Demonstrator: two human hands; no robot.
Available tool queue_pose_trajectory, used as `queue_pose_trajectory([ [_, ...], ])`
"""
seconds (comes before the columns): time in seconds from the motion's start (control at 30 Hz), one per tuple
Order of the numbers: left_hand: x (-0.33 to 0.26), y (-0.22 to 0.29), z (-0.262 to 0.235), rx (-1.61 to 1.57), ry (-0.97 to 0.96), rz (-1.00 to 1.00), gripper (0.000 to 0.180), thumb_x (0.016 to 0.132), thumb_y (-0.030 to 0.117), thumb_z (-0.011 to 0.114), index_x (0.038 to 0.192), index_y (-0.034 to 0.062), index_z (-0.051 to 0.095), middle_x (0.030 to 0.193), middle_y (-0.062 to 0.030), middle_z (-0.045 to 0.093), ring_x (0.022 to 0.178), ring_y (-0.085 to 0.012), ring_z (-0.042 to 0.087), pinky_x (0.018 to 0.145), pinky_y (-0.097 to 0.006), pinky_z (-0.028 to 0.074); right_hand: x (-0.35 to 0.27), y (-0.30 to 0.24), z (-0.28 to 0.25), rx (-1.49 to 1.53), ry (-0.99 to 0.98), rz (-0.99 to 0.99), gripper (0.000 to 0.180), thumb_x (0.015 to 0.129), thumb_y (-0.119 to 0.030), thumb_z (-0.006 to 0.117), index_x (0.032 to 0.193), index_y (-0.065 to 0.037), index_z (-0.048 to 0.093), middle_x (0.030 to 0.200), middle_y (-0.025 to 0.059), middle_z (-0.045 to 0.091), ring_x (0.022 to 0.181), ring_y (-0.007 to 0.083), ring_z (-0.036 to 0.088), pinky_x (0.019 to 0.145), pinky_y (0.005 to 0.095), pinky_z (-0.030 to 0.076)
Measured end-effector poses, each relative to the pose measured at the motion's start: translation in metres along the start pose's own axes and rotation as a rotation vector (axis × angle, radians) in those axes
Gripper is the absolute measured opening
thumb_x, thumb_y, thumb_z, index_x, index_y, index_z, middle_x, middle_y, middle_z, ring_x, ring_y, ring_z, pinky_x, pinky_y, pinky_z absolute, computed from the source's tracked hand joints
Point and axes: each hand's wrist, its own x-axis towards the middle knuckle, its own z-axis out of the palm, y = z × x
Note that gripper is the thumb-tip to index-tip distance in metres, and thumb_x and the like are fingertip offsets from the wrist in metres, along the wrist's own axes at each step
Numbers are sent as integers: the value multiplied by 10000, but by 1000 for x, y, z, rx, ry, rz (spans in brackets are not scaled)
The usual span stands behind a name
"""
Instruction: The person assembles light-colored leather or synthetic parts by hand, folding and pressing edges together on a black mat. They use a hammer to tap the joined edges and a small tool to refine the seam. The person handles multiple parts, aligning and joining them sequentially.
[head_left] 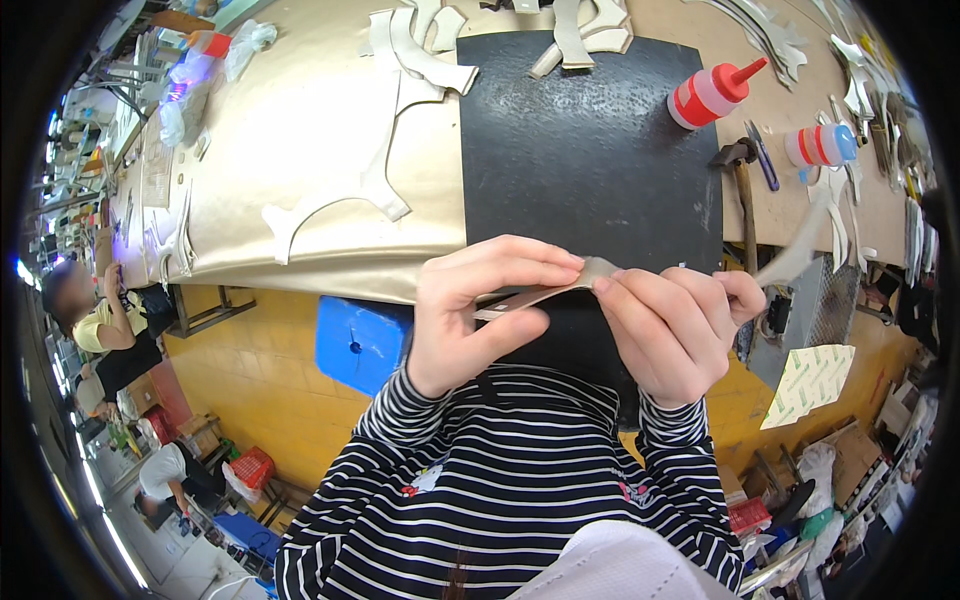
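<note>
Close in front of me, above the near edge of the table, both hands hold a thin, curved beige leather-like piece (597, 268). My left hand (465, 310) is closed on its left part, fingertips on top and thumb underneath. My right hand (672, 330) pinches it close to the left fingertips. A pale, blurred strip (800, 245) sticks out to the right beyond my right hand; whether it belongs to the same piece I cannot tell. Beyond my hands lies a black work mat (590, 150).
A red-and-clear squeeze bottle (712, 95) stands on the mat's right edge, near a hammer (745, 200), a utility knife (763, 158) and a blue-capped bottle (820, 146). Cut pale pieces (375, 180) lie on gold sheeting (330, 130). A blue stool (360, 345) stands below. Other people (105, 325) are at left.
</note>
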Motion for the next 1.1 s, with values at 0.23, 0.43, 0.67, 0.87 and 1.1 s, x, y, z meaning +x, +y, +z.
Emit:
queue_pose_trajectory([
  [0.23,3,15,2,353,-79,72,194,760,-12,809,948,-2,766,982,-117,755,853,-206,726,746,-277,559,-5,10,-10,-193,-28,-163,131,718,-252,785,847,-234,797,887,-126,717,835,49,599,1061,347,269],
  [0.43,4,14,11,260,-43,-61,103,821,-17,747,924,-27,745,945,-118,751,826,-186,726,736,-270,567,-10,13,-9,-300,-28,-270,132,767,-246,788,887,-302,793,960,-176,702,873,-1,589,1105,345,214],
  [0.67,0,10,20,356,6,-79,81,808,-38,723,888,-38,735,910,-118,747,778,-188,725,697,-263,565,-15,25,-4,-324,-57,-383,135,825,-233,718,935,-266,790,974,-155,702,862,-13,597,1096,336,220],
  [0.87,-4,6,30,636,44,2,90,765,-21,732,793,8,652,797,-78,676,683,-219,680,602,-301,526,-21,29,9,-248,-83,-411,159,799,-199,713,938,-207,789,955,-112,701,871,17,610,1097,352,218],
  [1.1,-5,0,25,604,30,-41,95,765,-38,729,805,-5,649,810,-84,686,702,-205,690,632,-285,532,-27,31,13,-151,-77,-325,174,767,-188,716,924,-196,791,923,-105,701,860,28,603,1091,357,221],
])
